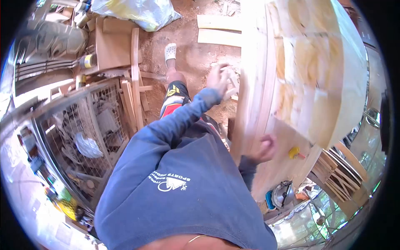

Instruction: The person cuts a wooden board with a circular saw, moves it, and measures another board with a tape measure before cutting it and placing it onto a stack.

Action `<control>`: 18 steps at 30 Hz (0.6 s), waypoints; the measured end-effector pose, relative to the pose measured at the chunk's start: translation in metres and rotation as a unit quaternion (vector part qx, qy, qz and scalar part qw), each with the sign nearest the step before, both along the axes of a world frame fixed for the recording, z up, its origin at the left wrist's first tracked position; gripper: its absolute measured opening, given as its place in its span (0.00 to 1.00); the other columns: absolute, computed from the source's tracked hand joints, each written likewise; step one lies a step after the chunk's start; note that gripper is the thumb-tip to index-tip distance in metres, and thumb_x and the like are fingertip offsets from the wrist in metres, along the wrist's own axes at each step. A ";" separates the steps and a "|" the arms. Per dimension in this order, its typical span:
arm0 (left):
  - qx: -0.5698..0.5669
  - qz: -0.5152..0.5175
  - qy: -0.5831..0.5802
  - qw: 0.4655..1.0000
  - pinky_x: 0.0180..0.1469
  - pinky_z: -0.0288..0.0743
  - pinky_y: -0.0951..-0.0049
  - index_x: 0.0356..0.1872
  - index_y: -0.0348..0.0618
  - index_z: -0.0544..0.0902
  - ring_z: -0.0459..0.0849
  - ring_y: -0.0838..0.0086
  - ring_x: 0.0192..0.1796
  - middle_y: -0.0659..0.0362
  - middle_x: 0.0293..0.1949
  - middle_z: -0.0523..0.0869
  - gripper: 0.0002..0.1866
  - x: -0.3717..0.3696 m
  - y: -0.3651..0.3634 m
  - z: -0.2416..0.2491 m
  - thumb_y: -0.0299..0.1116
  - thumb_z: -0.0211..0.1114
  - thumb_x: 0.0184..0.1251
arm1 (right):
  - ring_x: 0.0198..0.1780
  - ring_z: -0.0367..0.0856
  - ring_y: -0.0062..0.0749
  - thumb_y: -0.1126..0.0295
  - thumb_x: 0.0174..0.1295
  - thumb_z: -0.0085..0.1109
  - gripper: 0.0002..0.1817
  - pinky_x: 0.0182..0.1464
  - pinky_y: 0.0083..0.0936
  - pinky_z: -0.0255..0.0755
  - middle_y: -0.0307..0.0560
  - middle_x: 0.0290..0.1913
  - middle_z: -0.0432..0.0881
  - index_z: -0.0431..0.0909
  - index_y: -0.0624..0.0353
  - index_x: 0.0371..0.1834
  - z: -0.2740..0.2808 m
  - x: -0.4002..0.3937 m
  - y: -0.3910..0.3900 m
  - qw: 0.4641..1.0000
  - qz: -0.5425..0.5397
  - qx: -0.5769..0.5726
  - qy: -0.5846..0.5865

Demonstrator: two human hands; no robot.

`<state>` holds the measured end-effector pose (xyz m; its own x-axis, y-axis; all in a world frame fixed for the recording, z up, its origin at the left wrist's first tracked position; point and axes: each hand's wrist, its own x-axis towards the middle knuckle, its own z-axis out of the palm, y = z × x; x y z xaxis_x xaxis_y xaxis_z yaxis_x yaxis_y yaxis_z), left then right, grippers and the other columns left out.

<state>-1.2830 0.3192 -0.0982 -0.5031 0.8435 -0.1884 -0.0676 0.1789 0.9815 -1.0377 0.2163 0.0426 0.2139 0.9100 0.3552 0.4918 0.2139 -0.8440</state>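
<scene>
My left hand (218, 79) reaches forward beside the near edge of a long pale wooden board (252, 75). Its fingers are apart and slightly bent, a little blurred, with nothing visible in them. Farther back, my right hand (266, 149) is over the wooden worktop (287, 137). Motion smears its fingers, which look bent; whether they hold anything cannot be made out. Beyond the long board lies a wide panel of light wood with yellow-brown patches (308, 62). A small yellow tool with a red tip (296, 153) rests on the worktop to the right of my right hand.
A circular saw (281, 195) sits at the worktop's near end, with stacked wood strips (339, 175) to the right. On my left stands a wire-mesh frame (93, 125) beside upright planks (136, 79). Ahead, flat boards (218, 37) and a plastic bag (141, 12) lie on the dirt floor.
</scene>
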 end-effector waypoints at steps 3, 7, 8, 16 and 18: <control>-0.100 0.017 0.047 0.994 0.60 0.80 0.55 0.57 0.35 0.83 0.87 0.47 0.55 0.41 0.52 0.85 0.18 -0.087 0.023 -0.077 0.39 0.62 0.79 | 0.36 0.83 0.32 0.64 0.77 0.57 0.15 0.44 0.29 0.79 0.50 0.43 0.87 0.82 0.66 0.53 -0.038 -0.130 0.025 0.977 0.147 -0.151 0.033; -0.257 -0.133 0.078 0.954 0.60 0.82 0.52 0.58 0.42 0.84 0.88 0.49 0.54 0.41 0.54 0.85 0.20 -0.195 0.082 -0.224 0.43 0.65 0.73 | 0.35 0.85 0.27 0.63 0.78 0.58 0.14 0.39 0.24 0.78 0.44 0.36 0.88 0.85 0.66 0.48 -0.187 -0.274 0.148 0.885 0.166 -0.422 0.106; -0.275 -0.153 0.068 0.947 0.61 0.81 0.52 0.58 0.42 0.84 0.88 0.48 0.54 0.41 0.55 0.85 0.20 -0.223 0.098 -0.263 0.43 0.65 0.72 | 0.33 0.84 0.25 0.64 0.80 0.55 0.14 0.38 0.22 0.78 0.43 0.35 0.87 0.84 0.66 0.47 -0.243 -0.300 0.183 0.884 0.165 -0.430 0.079; -0.275 -0.046 0.029 0.960 0.64 0.78 0.67 0.61 0.35 0.83 0.86 0.69 0.57 0.51 0.53 0.89 0.15 -0.431 0.139 -0.417 0.33 0.63 0.81 | 0.56 0.83 0.47 0.27 0.76 0.38 0.46 0.50 0.49 0.81 0.57 0.62 0.81 0.70 0.62 0.72 -0.821 -0.328 0.379 0.676 -0.083 -0.678 0.276; -0.338 -0.009 -0.006 0.941 0.58 0.81 0.68 0.59 0.33 0.83 0.86 0.68 0.51 0.53 0.50 0.88 0.15 -0.457 0.070 -0.470 0.35 0.60 0.84 | 0.71 0.73 0.57 0.20 0.72 0.33 0.54 0.65 0.58 0.73 0.61 0.78 0.69 0.60 0.56 0.84 -0.875 -0.358 0.419 0.655 -0.153 -0.693 0.259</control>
